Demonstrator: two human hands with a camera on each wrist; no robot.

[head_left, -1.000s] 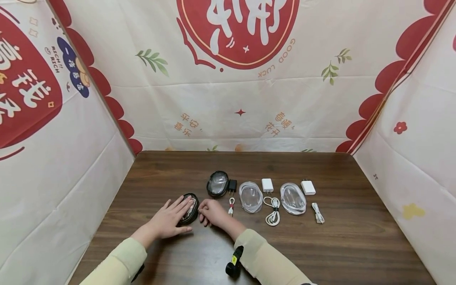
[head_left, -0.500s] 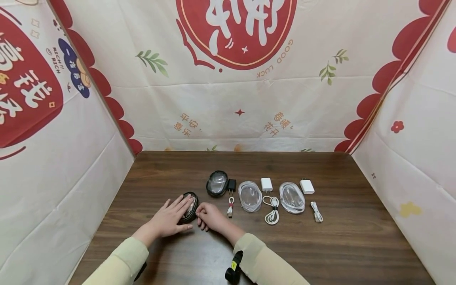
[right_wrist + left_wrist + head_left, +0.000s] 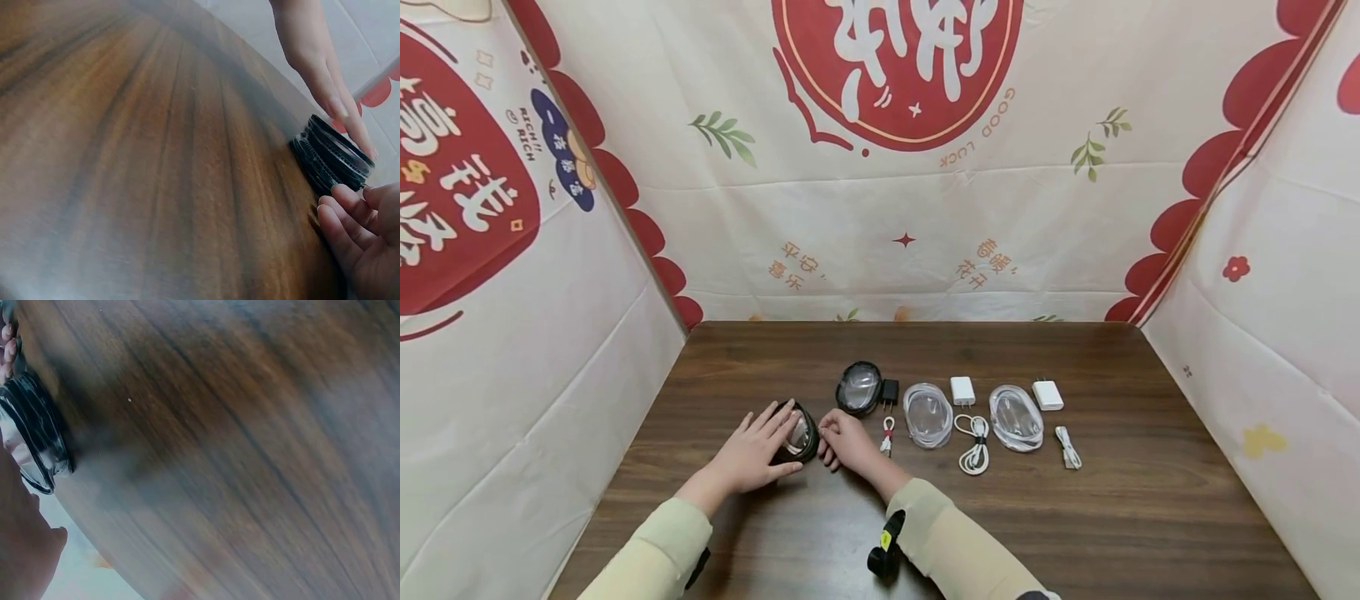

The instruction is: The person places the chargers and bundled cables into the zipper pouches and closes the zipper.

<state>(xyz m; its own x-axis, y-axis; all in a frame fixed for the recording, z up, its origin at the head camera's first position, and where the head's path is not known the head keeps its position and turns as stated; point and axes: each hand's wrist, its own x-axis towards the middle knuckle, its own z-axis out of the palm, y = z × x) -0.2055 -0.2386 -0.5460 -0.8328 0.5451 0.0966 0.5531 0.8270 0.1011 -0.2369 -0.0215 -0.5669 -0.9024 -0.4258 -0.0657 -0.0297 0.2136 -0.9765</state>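
Observation:
A small black zip case [image 3: 806, 442] with a clear top lies on the table at centre left. My left hand [image 3: 749, 451] rests over it with spread, straight fingers, covering its left part. In the right wrist view, zipper teeth run round the side of the black case [image 3: 331, 156]. At its right edge my right hand [image 3: 850, 442] pinches a small zipper pull between thumb and forefinger, its other fingers curled. The left wrist view catches the dark case [image 3: 40, 425] at its left border, beside part of my left hand [image 3: 25, 537].
Farther right lie another black case [image 3: 859, 388], a black charger plug [image 3: 890, 391] and a short cable with a red tie [image 3: 887, 435]. Two clear-white cases [image 3: 928, 415], white plugs [image 3: 962, 390] and white cables [image 3: 974, 450] follow. Printed cloth walls [image 3: 910, 208] surround the wooden table [image 3: 1075, 533].
My right hand has shifted slightly away from my body along the case's right edge. The case and my left hand have moved a little the same way.

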